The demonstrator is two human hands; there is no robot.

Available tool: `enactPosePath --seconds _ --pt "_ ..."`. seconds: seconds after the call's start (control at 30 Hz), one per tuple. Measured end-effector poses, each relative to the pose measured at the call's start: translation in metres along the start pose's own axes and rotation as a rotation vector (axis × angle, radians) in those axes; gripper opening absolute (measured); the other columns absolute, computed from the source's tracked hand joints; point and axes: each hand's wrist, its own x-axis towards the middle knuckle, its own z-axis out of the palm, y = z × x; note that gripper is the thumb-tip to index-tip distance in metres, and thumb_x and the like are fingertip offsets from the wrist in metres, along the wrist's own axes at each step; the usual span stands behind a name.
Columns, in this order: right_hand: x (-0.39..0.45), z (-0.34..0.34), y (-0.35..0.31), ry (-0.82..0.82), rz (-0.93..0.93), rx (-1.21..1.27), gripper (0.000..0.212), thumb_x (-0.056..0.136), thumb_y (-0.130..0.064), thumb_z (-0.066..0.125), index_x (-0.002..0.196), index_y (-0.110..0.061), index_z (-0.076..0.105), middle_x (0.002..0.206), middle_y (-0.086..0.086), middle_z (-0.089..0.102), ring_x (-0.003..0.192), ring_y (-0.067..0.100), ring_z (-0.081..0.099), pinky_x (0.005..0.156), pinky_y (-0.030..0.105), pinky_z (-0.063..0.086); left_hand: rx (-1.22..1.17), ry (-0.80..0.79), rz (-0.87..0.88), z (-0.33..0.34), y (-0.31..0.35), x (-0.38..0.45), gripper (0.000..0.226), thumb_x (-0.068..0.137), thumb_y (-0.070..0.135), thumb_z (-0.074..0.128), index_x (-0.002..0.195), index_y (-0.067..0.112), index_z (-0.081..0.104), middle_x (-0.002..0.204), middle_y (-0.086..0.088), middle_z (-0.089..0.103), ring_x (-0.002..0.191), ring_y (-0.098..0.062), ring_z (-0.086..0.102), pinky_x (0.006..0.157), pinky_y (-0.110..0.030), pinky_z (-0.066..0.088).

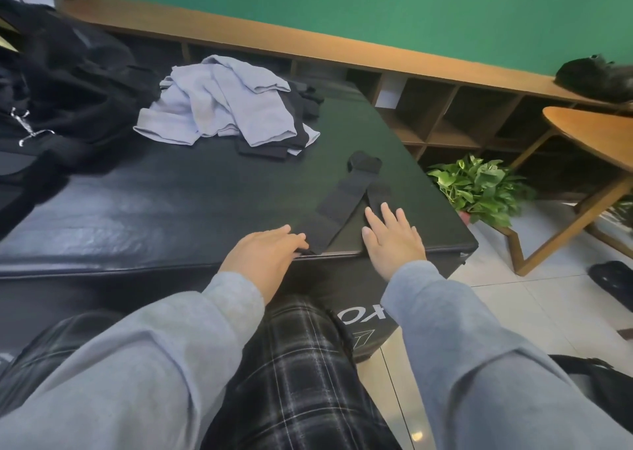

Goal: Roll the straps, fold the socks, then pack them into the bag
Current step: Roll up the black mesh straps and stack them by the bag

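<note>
A black strap [337, 203] lies flat and unrolled on the black padded box [171, 210], running from a loop at its far end down to the near edge. My left hand [265, 254] pinches the strap's near end at the box's front edge. My right hand [394, 235] rests flat with fingers spread on a narrower strap branch [378, 194] beside it. A heap of grey socks [222, 104] with black socks and straps [274, 148] under it sits further back. The black bag [61, 83] lies at the far left.
A wooden shelf unit [445, 114] runs along the green wall. A potted plant [479, 189] stands on the tiled floor right of the box, near a wooden table [589, 131]. Dark shoes [613, 282] lie on the floor at right.
</note>
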Motion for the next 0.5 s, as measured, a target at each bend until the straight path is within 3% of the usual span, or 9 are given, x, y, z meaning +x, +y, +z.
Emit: enactPosePath --seconds 0.2,0.4,0.5 --pt "0.008 -0.001 -0.002 -0.025 0.012 -0.037 0.049 0.102 -0.035 0.015 0.151 -0.031 0.010 0.160 -0.004 0.000 0.146 0.021 -0.003 0.117 0.042 0.007 0.036 0.037 -0.117 -0.017 -0.027 -0.018 0.048 0.098 0.014 0.046 0.138 0.037 0.039 0.151 0.011 0.028 0.136 -0.013 0.033 0.109 -0.023 0.025" --pt "0.021 -0.005 -0.004 -0.057 0.031 -0.030 0.050 0.102 -0.035 0.017 0.151 -0.031 0.009 0.160 -0.003 0.000 0.146 0.022 -0.002 0.116 0.043 0.008 -0.047 0.120 -0.198 -0.029 -0.055 -0.043 0.036 0.096 0.013 0.048 0.126 0.028 0.058 0.143 0.005 0.044 0.128 -0.018 0.045 0.103 -0.026 0.031" --pt "0.026 -0.005 -0.004 -0.042 0.035 -0.024 0.049 0.101 -0.033 0.018 0.150 -0.029 0.017 0.160 -0.003 0.003 0.146 0.022 -0.001 0.116 0.044 0.011 -0.071 0.151 -0.224 -0.030 -0.066 -0.051 0.035 0.092 0.009 0.053 0.120 0.027 0.063 0.139 0.003 0.049 0.124 -0.021 0.049 0.102 -0.032 0.035"
